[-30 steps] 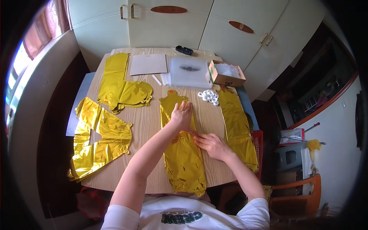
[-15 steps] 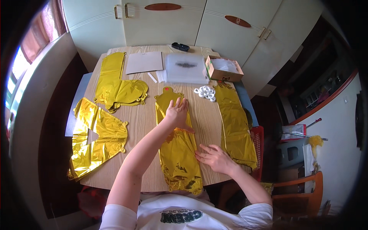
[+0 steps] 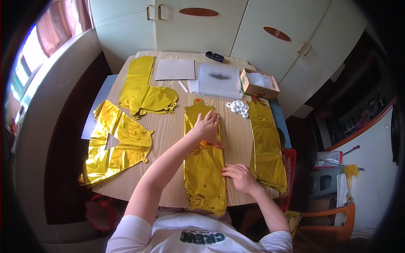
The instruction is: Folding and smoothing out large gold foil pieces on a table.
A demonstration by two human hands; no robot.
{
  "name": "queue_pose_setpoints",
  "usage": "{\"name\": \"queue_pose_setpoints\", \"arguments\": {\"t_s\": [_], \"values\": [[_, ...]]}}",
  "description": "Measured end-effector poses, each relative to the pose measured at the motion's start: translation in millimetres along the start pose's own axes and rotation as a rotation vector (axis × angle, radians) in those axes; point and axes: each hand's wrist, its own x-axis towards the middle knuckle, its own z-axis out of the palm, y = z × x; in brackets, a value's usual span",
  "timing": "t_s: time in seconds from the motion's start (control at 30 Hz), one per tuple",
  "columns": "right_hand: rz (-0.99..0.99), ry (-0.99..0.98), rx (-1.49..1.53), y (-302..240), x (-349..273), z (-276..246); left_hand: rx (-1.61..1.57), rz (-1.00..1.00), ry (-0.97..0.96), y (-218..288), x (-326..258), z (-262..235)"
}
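A long, flat gold foil balloon [image 3: 205,177] lies lengthwise in front of me, its near end at the table's front edge. My left hand [image 3: 206,127] rests palm down across its upper half, fingers stretched out. At the balloon's right edge are the fingertips of my right hand [image 3: 240,177], whose fingers reach left and hold nothing that I can see. Beyond my left hand, the balloon's tabbed far end carries a small red spot. On the left lie a stack of bent gold foil balloons [image 3: 145,90] and shiny angular ones [image 3: 120,145]. Another long gold foil stack [image 3: 267,145] lies right.
Along the table's far side are a pale flat board [image 3: 175,69], thin white sticks [image 3: 193,86], clear plastic bags [image 3: 219,80], a black object [image 3: 215,56] and a cardboard box [image 3: 260,87] with white contents. White rings [image 3: 238,108] lie nearer. A red basket [image 3: 289,168] stands right.
The whole view has shifted, so the table sits farther right in it. My right hand's fingers have drawn closer together at the balloon's edge. My left hand stays on the foil.
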Motion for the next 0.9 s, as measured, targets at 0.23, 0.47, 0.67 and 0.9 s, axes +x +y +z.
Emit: {"name": "queue_pose_setpoints", "arguments": {"t_s": [0.23,0.47,0.67,0.9], "values": [[-0.019,0.023,-0.03,-2.5,3.4,2.8,-0.155,0.003,0.089,-12.2,-1.3,-3.6],[0.003,0.118,-0.034,-3.1,3.1,6.8,-0.091,0.184,0.22,-22.9,-79.4,-0.1],[-0.062,0.066,-0.14,-3.9,15.4,10.4,-0.115,0.213,0.226,-30.9,-149.7,32.9],[-0.032,0.021,-0.136,-2.1,13.3,14.9,-0.036,0.21,0.223,-27.3,-162.8,41.4]]}}
